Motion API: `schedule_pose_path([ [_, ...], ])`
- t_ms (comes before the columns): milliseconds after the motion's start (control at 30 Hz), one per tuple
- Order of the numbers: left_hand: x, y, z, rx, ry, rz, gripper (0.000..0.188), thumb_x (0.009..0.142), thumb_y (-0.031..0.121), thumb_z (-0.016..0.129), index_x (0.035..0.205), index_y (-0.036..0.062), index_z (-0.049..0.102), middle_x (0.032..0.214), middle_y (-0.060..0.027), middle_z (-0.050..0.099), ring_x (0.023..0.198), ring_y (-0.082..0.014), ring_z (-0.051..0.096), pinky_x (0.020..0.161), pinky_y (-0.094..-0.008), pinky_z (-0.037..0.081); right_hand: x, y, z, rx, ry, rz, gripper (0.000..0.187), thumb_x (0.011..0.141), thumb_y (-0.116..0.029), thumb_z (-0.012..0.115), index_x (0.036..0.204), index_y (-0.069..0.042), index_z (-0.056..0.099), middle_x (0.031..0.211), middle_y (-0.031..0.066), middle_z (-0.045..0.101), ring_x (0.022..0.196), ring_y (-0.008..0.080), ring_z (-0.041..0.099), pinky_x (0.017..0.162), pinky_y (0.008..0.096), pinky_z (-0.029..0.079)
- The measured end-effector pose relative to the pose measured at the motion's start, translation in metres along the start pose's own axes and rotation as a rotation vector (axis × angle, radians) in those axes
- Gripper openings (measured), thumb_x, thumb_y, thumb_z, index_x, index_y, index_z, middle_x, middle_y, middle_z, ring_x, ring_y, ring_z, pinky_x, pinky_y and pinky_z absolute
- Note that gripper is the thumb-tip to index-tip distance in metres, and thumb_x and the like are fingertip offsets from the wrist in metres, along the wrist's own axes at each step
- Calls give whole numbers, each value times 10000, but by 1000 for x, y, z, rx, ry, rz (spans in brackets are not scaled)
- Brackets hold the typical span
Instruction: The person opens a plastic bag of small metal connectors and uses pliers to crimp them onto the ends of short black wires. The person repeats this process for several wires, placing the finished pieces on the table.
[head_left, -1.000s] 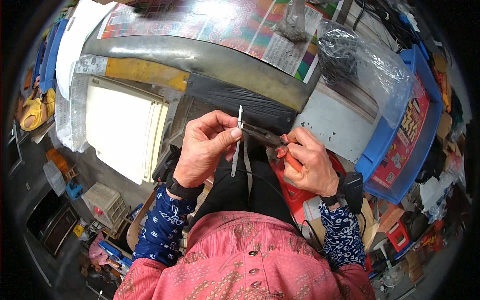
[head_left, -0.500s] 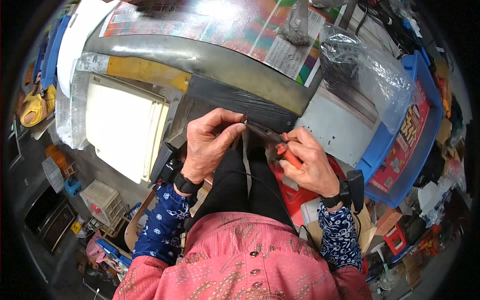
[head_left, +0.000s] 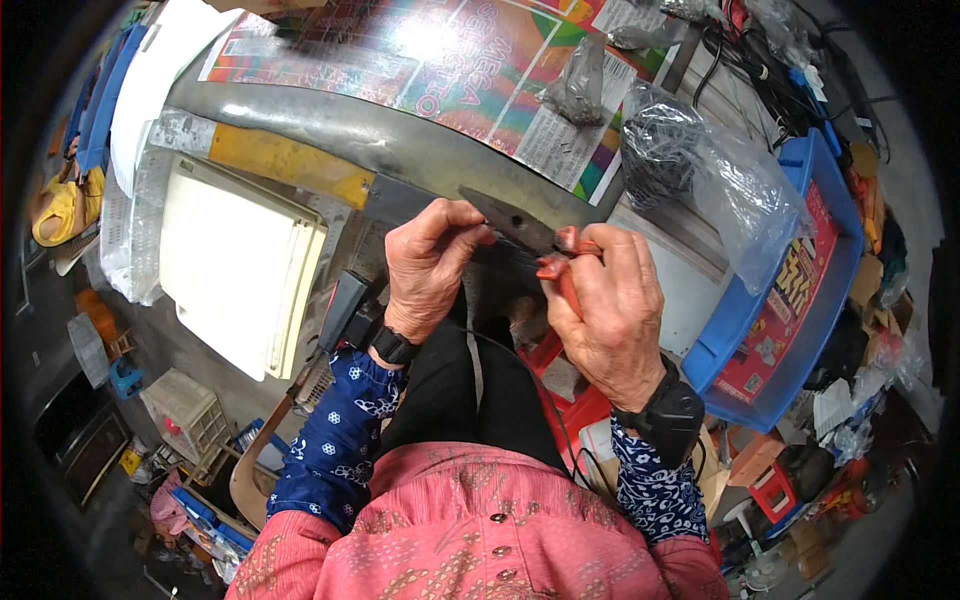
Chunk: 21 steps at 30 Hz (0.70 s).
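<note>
Here, in the middle of the frame, the left hand (head_left: 437, 262) is drawn into a pinch, thumb against the bent forefinger, and a thin dark piece (head_left: 488, 226) is gripped at the tips. Its outline is lost against the dark background; where it ends and the tool begins cannot be told.

Just to the right, red-handled pliers (head_left: 553, 267) are held in the right hand (head_left: 612, 300), fingers curled round the grips, the dark nose pointed left towards the pinched tips. Whether the jaws are closed on the piece cannot be made out. A black band (head_left: 395, 346) is worn on the left wrist, a bulkier black device (head_left: 672, 412) on the right.

Up top, a grey worktop (head_left: 350, 112) is partly covered by a colourful printed sheet (head_left: 400, 60), on which a small clear bag (head_left: 580, 88) is set. Right of it, a larger plastic bag (head_left: 665, 150) with dark contents is seen, close to a blue bin (head_left: 715, 350) lined with a red printed sheet (head_left: 785, 300). At the left, a cream-coloured plastic panel (head_left: 235, 265) is propped below a yellow strip (head_left: 290, 166). Below the right hand, something red (head_left: 590, 408) is partly hidden.
</note>
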<state>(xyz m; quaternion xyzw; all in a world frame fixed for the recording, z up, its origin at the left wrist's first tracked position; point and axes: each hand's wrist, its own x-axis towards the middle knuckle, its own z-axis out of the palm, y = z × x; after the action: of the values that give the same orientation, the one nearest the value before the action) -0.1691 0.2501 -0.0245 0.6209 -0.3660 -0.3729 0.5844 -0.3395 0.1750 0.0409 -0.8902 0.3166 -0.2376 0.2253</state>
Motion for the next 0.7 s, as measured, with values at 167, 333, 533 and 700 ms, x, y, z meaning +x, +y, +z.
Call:
schedule_pose_path([
  [167, -4, -10, -8, 18, -73, -47, 126, 884, -26, 612, 1008, -47, 625, 953, -83, 683, 844, -131, 638, 768, -254, 515, 7, -10, -12, -17, 107, -127, 232, 676, -95, 746, 753, -2, 548, 921, 163, 540, 722, 302, 536, 594, 393, 456],
  [333, 0, -11, -5, 92, -10, 51, 84, 807, -98, 622, 838, -20, 613, 770, -63, 661, 722, -115, 635, 671, -228, 491, 14, -9, 13, -50, -81, -39, 211, 594, -9, 639, 775, 1, 530, 936, 158, 536, 756, 337, 538, 609, 425, 435],
  [533, 0, -3, -4, 34, -33, 53, 94, 833, -99, 619, 907, -42, 634, 845, -75, 673, 753, -119, 648, 691, -237, 516, 10, -8, -10, -24, 141, -81, 203, 618, 36, 639, 786, 44, 527, 929, 174, 546, 739, 315, 541, 600, 390, 449],
  [700, 2, -7, -4, 4, -42, -4, 67, 839, -91, 615, 889, -47, 624, 825, -75, 669, 756, -134, 653, 697, -245, 518, 10, -15, 5, -95, 85, -66, 187, 701, -60, 701, 726, -31, 518, 865, 120, 521, 716, 282, 532, 568, 376, 436],
])
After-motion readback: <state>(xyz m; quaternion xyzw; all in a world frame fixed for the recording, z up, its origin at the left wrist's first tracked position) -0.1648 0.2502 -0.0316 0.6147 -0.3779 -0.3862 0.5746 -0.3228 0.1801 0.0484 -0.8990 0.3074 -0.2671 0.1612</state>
